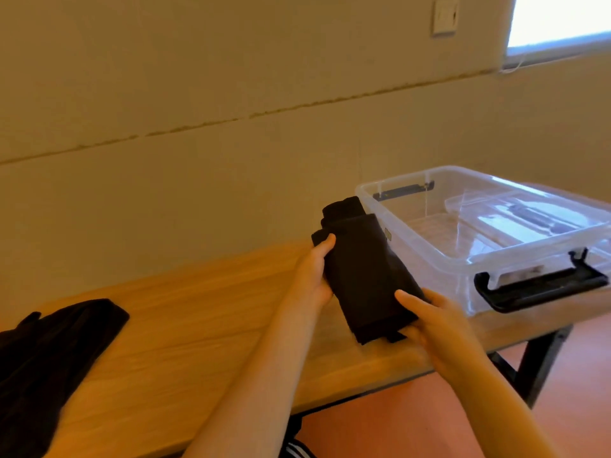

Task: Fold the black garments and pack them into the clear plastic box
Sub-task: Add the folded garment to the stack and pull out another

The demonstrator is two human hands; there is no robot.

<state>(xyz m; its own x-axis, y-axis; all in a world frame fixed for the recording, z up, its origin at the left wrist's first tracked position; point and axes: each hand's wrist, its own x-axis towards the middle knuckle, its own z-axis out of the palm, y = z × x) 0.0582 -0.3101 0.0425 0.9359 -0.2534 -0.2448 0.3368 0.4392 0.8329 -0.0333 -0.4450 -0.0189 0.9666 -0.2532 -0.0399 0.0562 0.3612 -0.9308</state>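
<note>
Nearest the camera, two bare forearms are stretched out over the worktop (185,312), and a folded black garment (363,272) is held between the hands. It is gripped along its left edge by the left hand (310,276), thumb laid on top, and pinched at its near right corner by the right hand (436,325), thumb again on top and fingers curled beneath. The bundle is carried just above the wood, its far end just beside the near left corner of the clear plastic box (429,259).

The box is set open on the right part of the worktop, with black latch handles (542,285) at its near and far ends. Inside it, no garment can be made out; a clear flat piece, possibly its lid, is seen through the walls, though glare makes this uncertain.

Well apart, at the left edge, a second black garment (49,355) is lain unfolded on the wood. Behind stands a beige wall with a switch plate (444,17) and a bright window (562,21).
</note>
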